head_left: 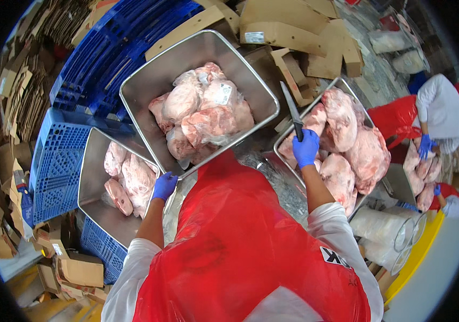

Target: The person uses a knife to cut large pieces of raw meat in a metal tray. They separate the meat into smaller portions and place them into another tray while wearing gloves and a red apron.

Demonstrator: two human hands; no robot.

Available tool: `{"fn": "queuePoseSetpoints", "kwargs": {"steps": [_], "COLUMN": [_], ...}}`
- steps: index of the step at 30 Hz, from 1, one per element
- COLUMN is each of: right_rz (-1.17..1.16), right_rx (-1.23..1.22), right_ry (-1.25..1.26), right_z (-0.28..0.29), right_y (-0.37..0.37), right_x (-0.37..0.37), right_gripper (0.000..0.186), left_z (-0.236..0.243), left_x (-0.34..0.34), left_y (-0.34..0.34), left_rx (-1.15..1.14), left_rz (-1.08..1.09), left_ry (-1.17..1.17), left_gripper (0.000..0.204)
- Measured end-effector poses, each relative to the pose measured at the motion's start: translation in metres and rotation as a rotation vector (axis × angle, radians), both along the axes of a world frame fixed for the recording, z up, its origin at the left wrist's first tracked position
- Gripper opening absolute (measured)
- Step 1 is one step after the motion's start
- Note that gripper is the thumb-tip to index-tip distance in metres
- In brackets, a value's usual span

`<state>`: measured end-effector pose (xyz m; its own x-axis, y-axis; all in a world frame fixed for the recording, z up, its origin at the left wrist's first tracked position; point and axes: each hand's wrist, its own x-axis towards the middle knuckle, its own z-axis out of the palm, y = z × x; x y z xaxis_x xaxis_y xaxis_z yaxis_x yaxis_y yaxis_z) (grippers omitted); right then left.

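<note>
My right hand (pixel 305 148), in a blue glove, is closed round the black handle of a knife (pixel 290 102), its blade pointing up and away. It is above the near left edge of a metal tub (pixel 361 104) heaped with large pieces of raw meat (pixel 368 155). My left hand (pixel 164 186), also blue-gloved, grips the near corner of a large steel tub (pixel 142 86). Inside that tub lie several plastic-wrapped pieces of meat (pixel 211 123), one with a white label. Left of my left hand is another tub (pixel 87 177) with bare meat pieces.
Blue plastic pallets (pixel 60 166) stand on the left. Flattened cardboard (pixel 288 27) lies at the far side, with more cardboard (pixel 82 268) at lower left. On the right, another person (pixel 441 102) in red and white reaches over meat, beside rolls of clear plastic (pixel 382 228).
</note>
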<state>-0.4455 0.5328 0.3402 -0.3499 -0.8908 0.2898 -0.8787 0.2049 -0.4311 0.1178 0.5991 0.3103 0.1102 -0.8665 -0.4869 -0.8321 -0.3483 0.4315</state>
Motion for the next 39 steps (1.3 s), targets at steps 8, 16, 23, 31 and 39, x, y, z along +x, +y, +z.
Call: {"fn": "queuePoseSetpoints", "kwargs": {"steps": [8,16,23,31,39], "right_rz": [-0.044,-0.133,-0.164,-0.226,-0.246], "right_rx": [0.164,0.24,0.278,0.309,0.296], "right_ry": [0.143,0.103,0.182,0.273,0.249], "right_z": [-0.052,-0.051,-0.053,-0.057,-0.055], "right_y": [-0.035,-0.056,-0.067,-0.08,-0.083], "right_x": [-0.003,-0.001,0.008,0.007,0.011], "right_gripper": [0.044,0.044,0.041,0.034,0.033], "left_z": [-0.029,-0.179,-0.249,-0.256,-0.274], "left_x": [0.009,0.018,-0.021,-0.025,-0.038], "left_y": [-0.069,-0.177,-0.196,-0.208,-0.205], "left_rx": [-0.257,-0.05,0.674,0.708,0.616], "left_rz": [0.233,0.161,1.116,1.331,1.329], "left_ry": [0.044,0.177,1.023,1.332,1.434], "left_gripper": [0.034,0.062,0.096,0.092,0.08]}}
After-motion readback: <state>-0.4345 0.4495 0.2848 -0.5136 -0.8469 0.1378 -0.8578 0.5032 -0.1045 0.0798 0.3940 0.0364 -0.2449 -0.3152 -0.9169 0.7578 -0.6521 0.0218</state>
